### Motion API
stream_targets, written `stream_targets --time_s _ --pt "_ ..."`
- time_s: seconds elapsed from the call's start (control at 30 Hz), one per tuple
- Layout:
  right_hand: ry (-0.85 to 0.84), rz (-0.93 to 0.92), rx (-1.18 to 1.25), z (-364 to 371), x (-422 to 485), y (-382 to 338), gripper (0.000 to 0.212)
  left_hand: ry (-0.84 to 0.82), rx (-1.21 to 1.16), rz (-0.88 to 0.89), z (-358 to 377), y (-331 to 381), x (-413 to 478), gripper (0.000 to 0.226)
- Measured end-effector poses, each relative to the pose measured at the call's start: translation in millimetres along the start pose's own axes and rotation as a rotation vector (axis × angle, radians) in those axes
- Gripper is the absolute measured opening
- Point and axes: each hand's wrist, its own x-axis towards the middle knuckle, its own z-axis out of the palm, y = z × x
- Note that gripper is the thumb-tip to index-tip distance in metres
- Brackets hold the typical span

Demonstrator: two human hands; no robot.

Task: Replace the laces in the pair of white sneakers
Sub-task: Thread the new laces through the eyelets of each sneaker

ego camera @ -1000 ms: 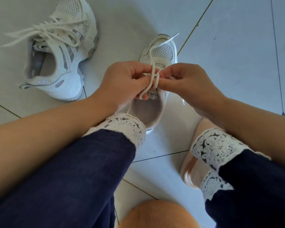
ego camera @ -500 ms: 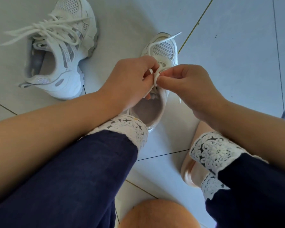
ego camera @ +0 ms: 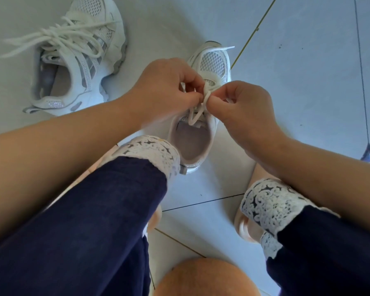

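Note:
A white sneaker (ego camera: 214, 65) stands on the floor between my legs, toe pointing away. Over its tongue my left hand (ego camera: 165, 88) and my right hand (ego camera: 244, 107) both pinch its white lace (ego camera: 198, 113); a loop of it hangs down toward the shoe's opening, and one free end lies across the toe. The second white sneaker (ego camera: 83, 60) lies at the upper left, with loose laces spread over it and onto the floor.
Pale floor tiles (ego camera: 308, 71) with dark joints surround the shoes. My legs in dark blue trousers with white lace cuffs (ego camera: 269, 204) fill the lower part. A rounded orange-brown object (ego camera: 205, 278) sits at the bottom centre.
Both hands have stayed on the lace and shifted slightly away from me over the sneaker's tongue. The hanging loop has become shorter and tighter.

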Motion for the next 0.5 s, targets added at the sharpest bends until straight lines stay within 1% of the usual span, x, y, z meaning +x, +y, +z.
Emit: stream_targets --time_s 0.1,0.23,0.33,0.4,0.47,0.5 --pt "-0.015 -0.052 -0.05 -3 0 -1 0.018 -0.044 -0.024 0.01 -2 -1 2 0.021" --pt "-0.041 -0.08 -0.073 -6 0 -1 0.007 -0.071 -0.046 0.0 -2 -2 2 0.012" --pt "0.017 -0.138 -0.119 -8 2 -1 0.01 -0.1 -0.079 -0.031 -6 -2 2 0.015" --pt "0.073 -0.17 -0.185 -16 8 4 0.008 -0.109 -0.083 -0.069 -13 -7 1 0.015" --pt "0.084 -0.189 -0.292 -27 11 14 0.002 -0.15 -0.009 -0.09 -22 -16 -4 0.015" --pt "0.079 -0.207 -0.375 -31 10 19 0.005 -0.191 0.033 -0.101 -26 -20 -6 0.015"
